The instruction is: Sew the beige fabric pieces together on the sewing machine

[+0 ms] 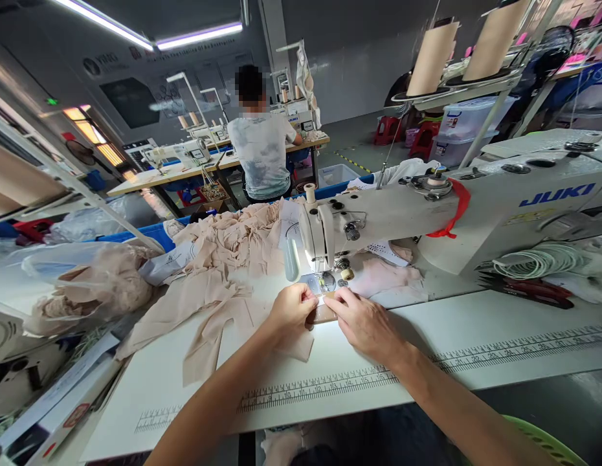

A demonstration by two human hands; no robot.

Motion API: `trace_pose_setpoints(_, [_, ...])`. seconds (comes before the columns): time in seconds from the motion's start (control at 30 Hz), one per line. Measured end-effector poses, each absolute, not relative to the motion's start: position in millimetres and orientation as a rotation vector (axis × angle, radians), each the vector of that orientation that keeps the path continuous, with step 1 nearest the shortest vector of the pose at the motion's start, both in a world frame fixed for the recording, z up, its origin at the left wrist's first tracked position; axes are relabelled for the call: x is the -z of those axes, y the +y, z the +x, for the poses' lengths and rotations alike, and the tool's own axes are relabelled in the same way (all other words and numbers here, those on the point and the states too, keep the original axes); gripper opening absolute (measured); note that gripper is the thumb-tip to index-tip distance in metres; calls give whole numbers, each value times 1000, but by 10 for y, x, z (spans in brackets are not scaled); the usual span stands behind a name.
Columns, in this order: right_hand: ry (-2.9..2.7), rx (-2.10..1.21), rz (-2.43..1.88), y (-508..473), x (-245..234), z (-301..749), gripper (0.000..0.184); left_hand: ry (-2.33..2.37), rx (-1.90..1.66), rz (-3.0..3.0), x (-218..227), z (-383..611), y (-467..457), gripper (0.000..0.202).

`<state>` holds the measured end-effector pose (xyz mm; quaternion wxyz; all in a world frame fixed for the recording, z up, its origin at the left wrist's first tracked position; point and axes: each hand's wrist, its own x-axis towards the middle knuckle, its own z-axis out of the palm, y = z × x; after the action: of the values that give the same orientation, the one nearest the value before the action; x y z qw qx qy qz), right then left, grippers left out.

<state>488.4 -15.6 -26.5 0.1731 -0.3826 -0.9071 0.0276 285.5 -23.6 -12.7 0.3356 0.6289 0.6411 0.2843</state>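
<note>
In front of the needle of a white sewing machine (373, 217), both hands come together from either side. My left hand (294, 307) is closed in a pinch at a small beige fabric piece (325, 313). Thumb and fingers of my right hand (362, 317) are pressed together at the right side of that piece. A narrow white bit shows between the fingertips, too small to name. The presser foot (322, 279) stands just beyond the fingers, under a bright lamp. More beige cloth (298, 346) lies beneath my left hand.
A heap of beige cut fabric (233, 246) spreads left and behind the needle. Dark red-handled scissors (529, 290) and a coil of pale cord (541, 262) lie right. A printed ruler (330, 385) runs along the table's front. A seated person (259, 152) works at another machine ahead.
</note>
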Motion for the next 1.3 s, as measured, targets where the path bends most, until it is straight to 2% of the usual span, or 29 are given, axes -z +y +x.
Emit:
trace_pose_setpoints(0.2, [-2577,100,-1020,-164,265,4860,39,1788,-605,1743,85,2854,-224,16])
trace_pose_setpoints(0.33, [-2589,234,-1005,-163,285,4825,35,1953,-501,2184,37,2863,-275,10])
trace_pose_setpoints(0.5, [-2631,239,-1039,-157,298,4802,31,1579,-675,2793,144,2932,-512,27])
trace_pose_setpoints(0.63, [-2686,193,-1066,-159,293,4807,39,1493,-827,2843,285,2984,-642,33])
trace_pose_setpoints(0.83, [-2677,88,-1089,-170,239,4798,42,1504,-824,2945,361,2973,-616,33])
trace_pose_setpoints(1.03, [-2537,-11,-1137,-99,198,4840,38,1549,-702,2989,392,2956,-481,30])
trace_pose_setpoints(1.3, [-2371,38,-1195,41,299,4981,33,1585,-690,3010,475,2928,-278,22])
